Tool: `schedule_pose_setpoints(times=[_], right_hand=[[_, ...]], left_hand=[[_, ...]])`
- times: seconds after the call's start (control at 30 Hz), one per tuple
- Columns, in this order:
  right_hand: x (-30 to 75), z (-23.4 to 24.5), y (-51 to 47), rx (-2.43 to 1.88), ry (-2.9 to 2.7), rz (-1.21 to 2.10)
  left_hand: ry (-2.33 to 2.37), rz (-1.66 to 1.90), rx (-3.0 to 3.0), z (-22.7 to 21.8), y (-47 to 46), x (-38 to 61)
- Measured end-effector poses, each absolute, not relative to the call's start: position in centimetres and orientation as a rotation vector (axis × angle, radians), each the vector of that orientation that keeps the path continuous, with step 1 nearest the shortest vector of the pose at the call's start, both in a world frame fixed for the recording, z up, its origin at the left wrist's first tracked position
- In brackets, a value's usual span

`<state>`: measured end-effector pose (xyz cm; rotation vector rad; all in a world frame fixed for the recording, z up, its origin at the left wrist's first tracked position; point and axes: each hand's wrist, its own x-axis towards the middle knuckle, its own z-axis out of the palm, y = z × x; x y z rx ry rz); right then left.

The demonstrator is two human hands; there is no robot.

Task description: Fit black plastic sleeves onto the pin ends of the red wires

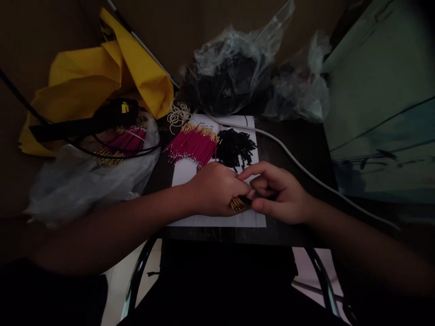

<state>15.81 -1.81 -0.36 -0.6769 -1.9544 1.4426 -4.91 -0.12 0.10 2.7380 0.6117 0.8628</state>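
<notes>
My left hand is closed around a bundle of wires with gold-coloured terminals poking out below its fingers; the rest of the bundle is hidden in the palm. Against it, my right hand has its thumb on a small black sleeve at the terminals, while its index finger reaches over to touch my left hand. Just beyond lie a spread of dark pink wires with gold ends and a heap of short black sleeves, both on a white paper sheet.
A clear plastic bag of dark contents stands at the back, with another plastic bag beside it. To the left are a yellow bag and more pink wires on plastic. A white cable crosses the dark tabletop.
</notes>
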Motion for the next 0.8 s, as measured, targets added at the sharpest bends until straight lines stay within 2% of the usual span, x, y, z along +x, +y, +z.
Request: schedule_pose_setpoints(times=[0.17,0.4,0.8], right_hand=[[15.83,-0.14,-1.76,-0.63,-1.923,1.46],[15.73,0.24,-1.77,-0.666,-2.034,1.239],[15.96,0.21,-1.89,-0.639,-2.091,1.232]], left_hand=[[0.587,0.829,2.79,0.17,-0.34,-4.94],[0.572,0.82,2.757,0.3,0.11,-4.9],[0.643,0.816,2.647,0.38,-0.23,-4.69]])
